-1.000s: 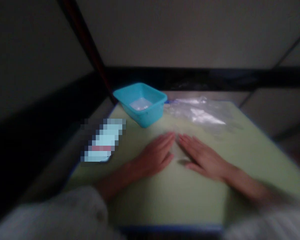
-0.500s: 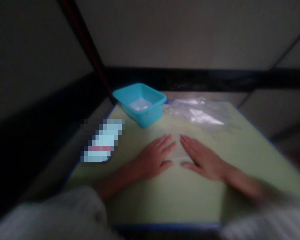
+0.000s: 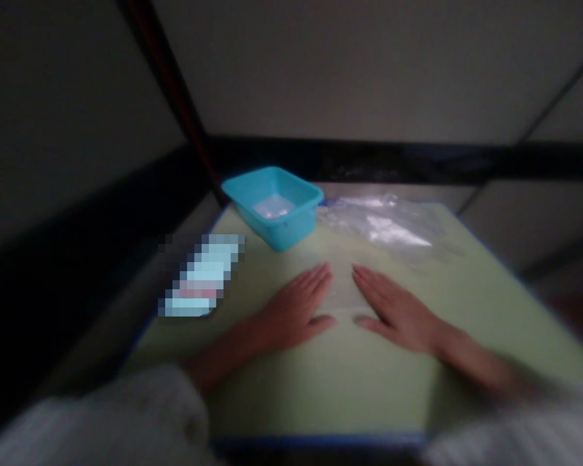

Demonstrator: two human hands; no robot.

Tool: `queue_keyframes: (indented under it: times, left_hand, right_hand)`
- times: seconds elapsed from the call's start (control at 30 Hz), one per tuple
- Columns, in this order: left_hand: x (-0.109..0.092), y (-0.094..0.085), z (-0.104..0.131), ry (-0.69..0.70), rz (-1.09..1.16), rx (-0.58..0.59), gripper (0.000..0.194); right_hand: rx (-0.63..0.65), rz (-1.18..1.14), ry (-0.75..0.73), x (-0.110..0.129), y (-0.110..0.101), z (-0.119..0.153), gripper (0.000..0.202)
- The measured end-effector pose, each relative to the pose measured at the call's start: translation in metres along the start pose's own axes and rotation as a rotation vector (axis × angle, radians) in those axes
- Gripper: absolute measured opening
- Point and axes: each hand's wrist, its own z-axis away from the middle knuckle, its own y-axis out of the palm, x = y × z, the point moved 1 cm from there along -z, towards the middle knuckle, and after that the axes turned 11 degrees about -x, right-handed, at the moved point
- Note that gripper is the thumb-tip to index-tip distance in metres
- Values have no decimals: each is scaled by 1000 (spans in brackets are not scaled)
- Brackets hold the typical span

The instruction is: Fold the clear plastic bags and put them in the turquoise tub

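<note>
Green tabletop [image 3: 340, 388] — clear sheet [image 3: 342, 290], seemingly plastic, between left hand [image 3: 294, 312] and right hand [image 3: 402, 312] — both flat, unclenched.

Open for passing between left hand [image 3: 296, 307] and right hand [image 3: 398, 307], above the transparent plastic sheet [image 3: 342, 291]; also over the near part of the tabletop [image 3: 320, 395]. Blocked farther away by the turquoise plastic basin [image 3: 294, 226] and crumpled clear plastic [image 3: 386, 223], and at left edge by the smartphone [image 3: 204, 275].
</note>
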Motion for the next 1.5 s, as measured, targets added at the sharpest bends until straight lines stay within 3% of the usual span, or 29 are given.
queue_keyframes:
  times: [0.3,0.53,0.77,1.07,1.2,1.5]
  left_hand:
    - [-8,-11,-1,45,120,-31,32]
    - [-3,-9,1,35,178,27,49]
    - [-4,-10,0,88,83,58,43]
    - [-5,-9,0,107,43,53,63]
    - [-3,-9,0,154,36,99,66]
    - [-1,-8,2,127,56,117,66]
  right_hand:
    - [23,-21,7,1,-2,-1,74]
    - [20,-38,17,2,-3,-1,73]
    - [29,-38,17,2,-3,-2,73]
    - [26,-45,-54,2,-6,-1,77]
    - [104,-111,-160,6,-9,1,79]
    - [167,-136,-132,2,-10,8,79]
